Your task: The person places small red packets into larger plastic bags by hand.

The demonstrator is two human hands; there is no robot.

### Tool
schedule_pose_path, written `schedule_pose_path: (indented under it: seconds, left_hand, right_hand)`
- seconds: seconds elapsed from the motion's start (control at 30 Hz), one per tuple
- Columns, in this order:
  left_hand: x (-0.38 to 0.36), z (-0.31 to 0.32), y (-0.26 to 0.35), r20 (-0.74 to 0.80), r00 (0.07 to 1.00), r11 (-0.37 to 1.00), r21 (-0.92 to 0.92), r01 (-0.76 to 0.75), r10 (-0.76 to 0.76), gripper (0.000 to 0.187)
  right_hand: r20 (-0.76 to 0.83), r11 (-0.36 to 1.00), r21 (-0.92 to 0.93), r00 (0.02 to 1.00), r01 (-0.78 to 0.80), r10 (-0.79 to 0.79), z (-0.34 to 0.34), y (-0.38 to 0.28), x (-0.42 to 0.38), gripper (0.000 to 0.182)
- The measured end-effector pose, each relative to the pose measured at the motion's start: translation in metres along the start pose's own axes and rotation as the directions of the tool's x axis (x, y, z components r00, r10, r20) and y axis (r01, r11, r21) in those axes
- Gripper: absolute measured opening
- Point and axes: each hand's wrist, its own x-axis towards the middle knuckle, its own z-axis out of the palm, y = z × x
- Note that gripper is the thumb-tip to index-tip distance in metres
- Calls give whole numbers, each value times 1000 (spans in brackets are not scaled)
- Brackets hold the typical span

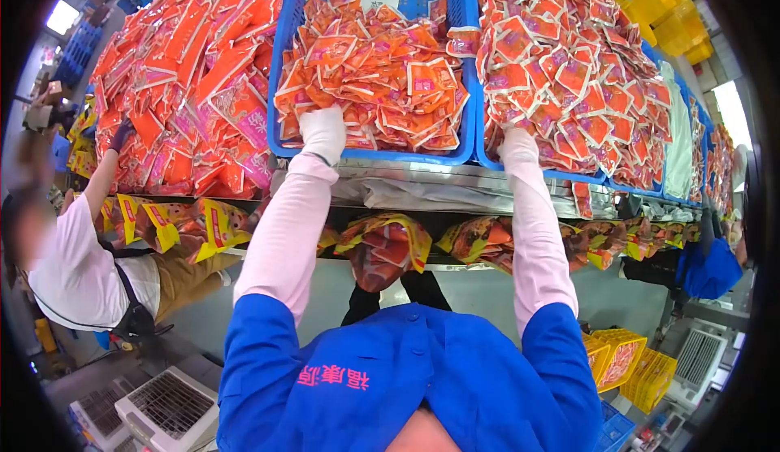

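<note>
My left hand (323, 131), in a white glove, reaches over the front rim of a blue basket (370, 156) and touches the small red sauce packets (374, 62) heaped in it. Its fingertips are hidden behind the glove and among the packets. Further right, my right hand (517, 143) is at the near left corner of a second heap of red packets (569, 78), also in a blue basket (496, 162). The fingers there are sunk out of sight. Below my arms, an open yellow and red bag (386, 245) with red packets inside hangs at the line's edge.
Larger red packets (187, 78) are piled high on the left, where a co-worker (73, 257) reaches in with a dark glove. More yellow bags (215, 229) hang along the line. Someone in blue (708, 265) stands far right. Yellow crates (621, 359) are at lower right.
</note>
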Motion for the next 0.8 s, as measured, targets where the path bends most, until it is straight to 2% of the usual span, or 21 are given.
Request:
schedule_pose_path:
  seconds: [0.03, 0.07, 0.13, 0.17, 0.2, 0.23, 0.27, 0.3, 0.33, 0.37, 0.4, 0.47, 0.53, 0.57, 0.6, 0.63, 0.67, 0.7, 0.73, 0.77, 0.8]
  left_hand:
    - [-3, 5, -6, -53, 999, 998, -56, -7, 4, 22]
    - [-14, 2, -14, -96, 995, 994, -103, -24, 14, 21]
    - [-28, -16, -30, -89, 996, 990, -132, -38, 26, 21]
    - [-35, -18, -42, -167, 982, 985, -136, -107, 84, 18]
    - [-42, -23, -50, -249, 959, 975, -138, -172, 134, 16]
    - [-59, -45, -53, -264, 960, 955, -248, -163, 95, 16]
    - [-74, -54, -62, -395, 910, 915, -311, -258, 123, 15]
    - [-95, -69, -71, -362, 924, 814, -496, -303, 124, 15]
    - [-120, -85, -78, -331, 935, 676, -661, -326, 128, 16]
    - [-151, -102, -83, -282, 948, 666, -680, -308, 150, 18]
    - [-185, -109, -88, -236, 957, 655, -699, -287, 167, 21]
    - [-238, -102, -90, -265, 936, 586, -730, -352, 233, 25]
    - [-276, -66, -76, -280, 936, 655, -671, -348, 211, 18]
    - [-284, -42, -67, -246, 956, 742, -607, -283, 162, 11]
    - [-291, -16, -60, -214, 971, 818, -537, -206, 105, 5]
    - [-290, 14, -62, -84, 985, 914, -369, -169, 148, 12]
    - [-285, 31, -65, 51, 984, 971, -180, -158, 169, 21]
    - [-284, 10, -65, 284, 934, 943, -309, -123, 214, 35]
    - [-292, 11, -72, 281, 936, 943, -312, -120, 212, 35]
    - [-305, 15, -81, 44, 946, 937, -154, -312, 322, 38]
    - [-309, 26, -91, -59, 911, 911, -33, -411, 409, 37]
  right_hand:
    - [-46, 996, 72, 997, 59, -56, 7, 7, -4, 45]
    - [-27, 995, 84, 999, 50, -48, 7, 14, -15, 45]
    - [-216, 978, 156, 971, 139, -104, -14, 21, -22, 34]
    - [-241, 926, 303, 958, 225, -154, -29, 29, -30, 27]
    - [-102, 960, 261, 992, 102, -78, -35, 38, -20, 25]
    - [-125, 989, 143, 992, 45, -27, -45, 42, -18, 23]
    - [-189, 982, 170, 981, 84, -51, -61, 42, -28, 21]
    - [-224, 941, 288, 968, 176, -112, -74, 42, -38, 21]
    - [-320, 920, 306, 937, 244, -142, -75, 44, -37, 28]
    - [-229, 754, 609, 965, 247, -131, -88, 33, -54, 29]
    - [-134, 506, 840, 979, 194, -153, -107, 16, -79, 30]
    - [-38, 161, 981, 925, 106, -378, -120, -22, -129, 27]
    - [-85, -209, 977, 827, -41, -556, -112, -98, -198, 25]
    - [-74, 63, 990, 835, 129, -545, -111, -139, -233, 28]
    - [-30, 140, 972, 695, 187, -718, -113, -168, -254, 21]
    - [-251, 30, 912, 614, 408, -748, -84, -201, -268, 22]
    - [-263, 116, 843, 591, 525, -762, -58, -228, -280, 25]
    - [-390, 127, 664, 487, 736, -782, -18, -252, -276, 25]
    - [-431, 110, 600, 436, 792, -790, 3, -267, -277, 25]
    - [-337, 158, 517, 370, 841, -866, 12, -274, -276, 24]
    - [-234, 190, 417, 306, 889, -923, 18, -282, -272, 23]
